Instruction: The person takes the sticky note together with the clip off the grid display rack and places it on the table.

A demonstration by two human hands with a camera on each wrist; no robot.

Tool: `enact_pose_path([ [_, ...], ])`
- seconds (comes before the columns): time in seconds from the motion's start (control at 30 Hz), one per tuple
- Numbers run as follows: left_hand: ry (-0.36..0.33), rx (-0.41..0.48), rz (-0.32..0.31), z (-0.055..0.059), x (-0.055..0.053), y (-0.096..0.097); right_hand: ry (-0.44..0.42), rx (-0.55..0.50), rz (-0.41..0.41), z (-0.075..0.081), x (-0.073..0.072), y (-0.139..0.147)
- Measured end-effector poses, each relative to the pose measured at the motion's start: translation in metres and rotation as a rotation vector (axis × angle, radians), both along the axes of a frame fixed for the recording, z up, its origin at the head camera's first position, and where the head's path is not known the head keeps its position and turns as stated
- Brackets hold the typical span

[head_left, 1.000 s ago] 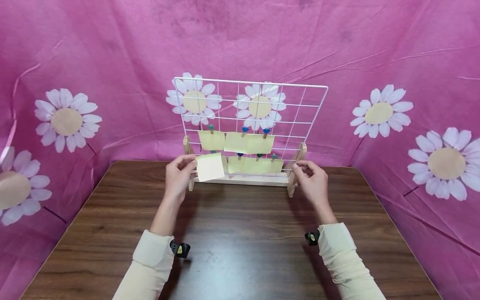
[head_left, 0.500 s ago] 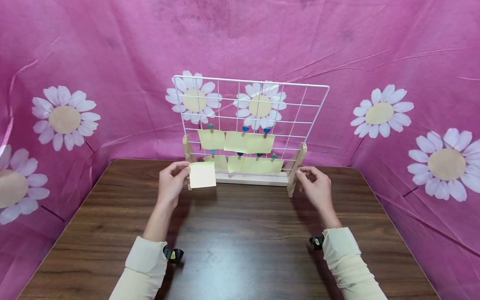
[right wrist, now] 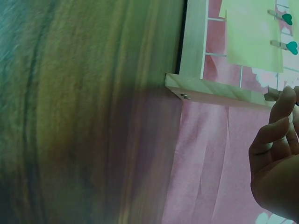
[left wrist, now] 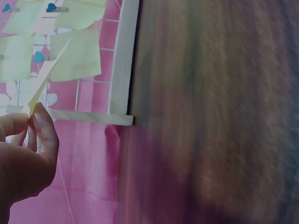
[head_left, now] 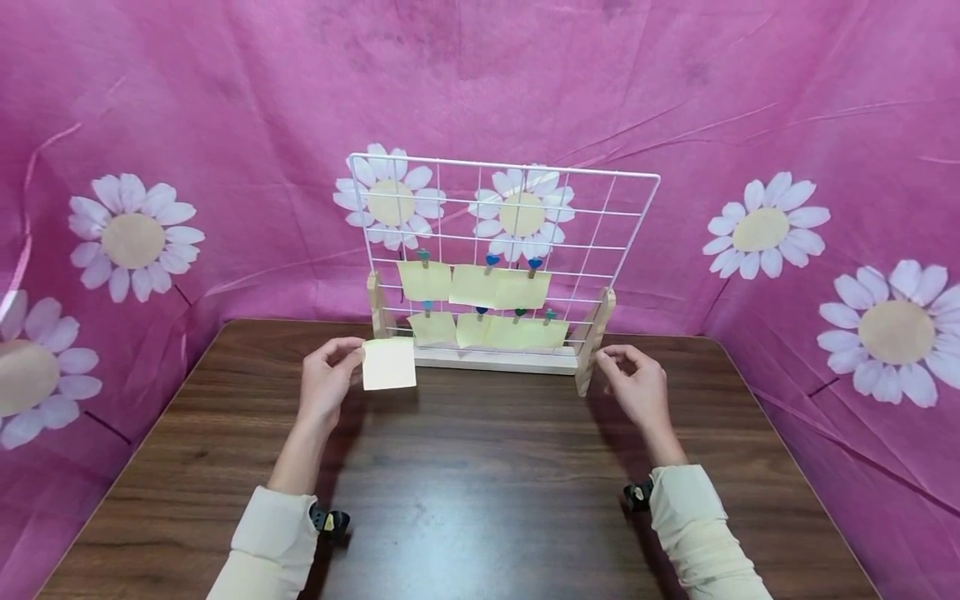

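Note:
My left hand (head_left: 324, 382) pinches a pale yellow sticky note (head_left: 389, 364) by its edge, in front of the lower left of a white wire grid (head_left: 502, 165). Seen edge-on in the left wrist view, the note (left wrist: 44, 79) stands out from the thumb and fingertips. My right hand (head_left: 639, 385) is beside the right foot of the grid's wooden stand (head_left: 495, 360). Its fingertips pinch a small wooden clothespin (right wrist: 271, 94), of which only the end shows. Several yellow notes (head_left: 474, 285) hang on the grid in two rows, held by clothespins with heart tops (head_left: 492, 260).
The grid stands at the back of a dark wood table (head_left: 480, 483). Behind and at both sides hangs a pink cloth (head_left: 480, 75) with large white daisies. The stand's right foot (head_left: 595, 342) rises close to my right hand.
My left hand has drawn the sticky note down, leftward and toward me, uncovering the lower left pinned note. My right hand has shifted slightly right and down, away from the grid.

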State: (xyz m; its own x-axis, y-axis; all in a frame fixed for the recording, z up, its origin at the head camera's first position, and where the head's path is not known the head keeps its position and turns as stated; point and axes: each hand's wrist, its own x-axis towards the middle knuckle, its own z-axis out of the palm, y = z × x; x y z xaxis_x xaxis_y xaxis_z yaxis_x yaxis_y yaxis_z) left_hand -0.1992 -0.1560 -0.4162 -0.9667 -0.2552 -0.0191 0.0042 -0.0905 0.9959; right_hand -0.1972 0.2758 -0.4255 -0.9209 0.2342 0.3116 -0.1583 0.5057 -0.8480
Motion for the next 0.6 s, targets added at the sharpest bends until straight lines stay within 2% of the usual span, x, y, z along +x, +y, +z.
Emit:
enact_pose_path([
  [0.4,-0.057,-0.053,-0.006,-0.016,0.007,-0.022,-0.05,0.091,-0.011,-0.013,0.0,0.008],
  [0.6,-0.085,-0.059,-0.006,-0.025,0.008,-0.03,-0.118,0.104,-0.006,-0.021,0.002,0.014],
])
